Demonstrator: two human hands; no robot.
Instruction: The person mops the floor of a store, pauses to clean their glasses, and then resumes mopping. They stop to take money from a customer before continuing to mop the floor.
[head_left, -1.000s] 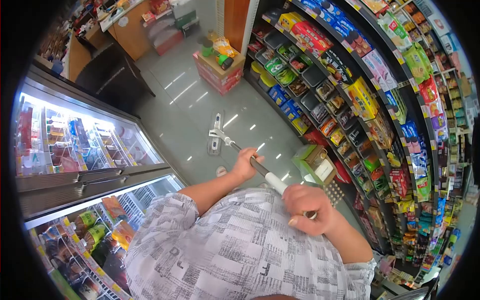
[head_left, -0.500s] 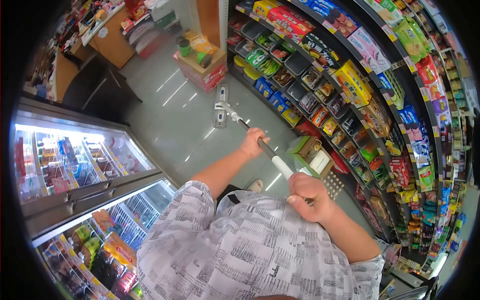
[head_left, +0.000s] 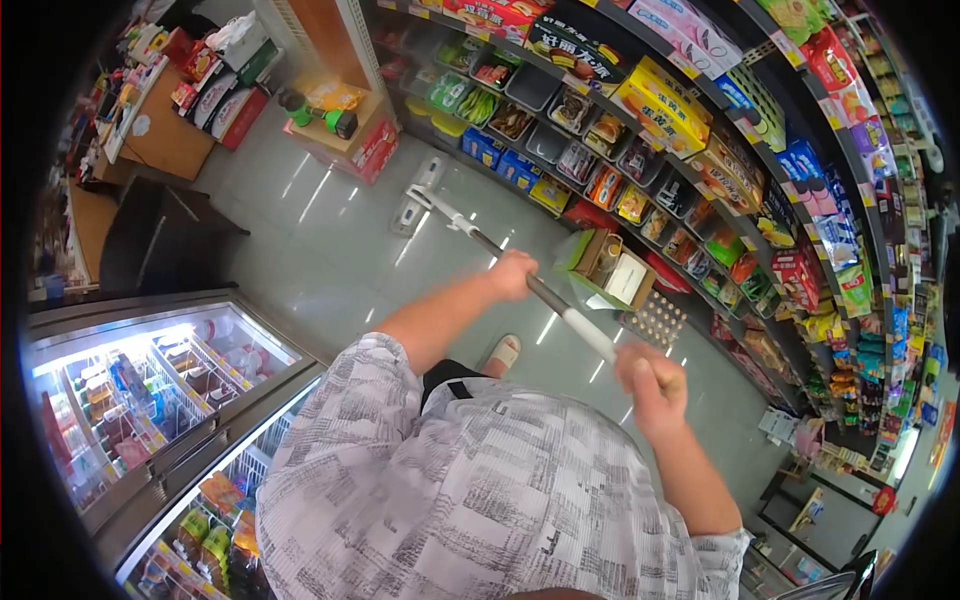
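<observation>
A flat mop [head_left: 570,310] with a dark and white pole slants across the view in front of my body. Around the dark part of the pole, my left hand [head_left: 513,275] is closed, with the arm stretched forward. Nearer my chest, my right hand [head_left: 652,385] grips the upper end past the white sleeve, slightly blurred. The flat mop head [head_left: 418,195] lies on the shiny grey floor [head_left: 340,250], close to a box with cups and a yellow packet on top.
Snack shelves [head_left: 600,130] curve along the right. A lit glass-door fridge [head_left: 170,380] stands at the left. The cardboard box [head_left: 370,145] is ahead, an open carton [head_left: 610,270] and an egg tray [head_left: 655,320] sit by the shelves. A black chair-like object [head_left: 165,235] is at the far left.
The view has turned, so shelves and box sit further left. The mop head has shifted left and now lies more tilted. My right hand has moved outward to the right; both hands keep their grip.
</observation>
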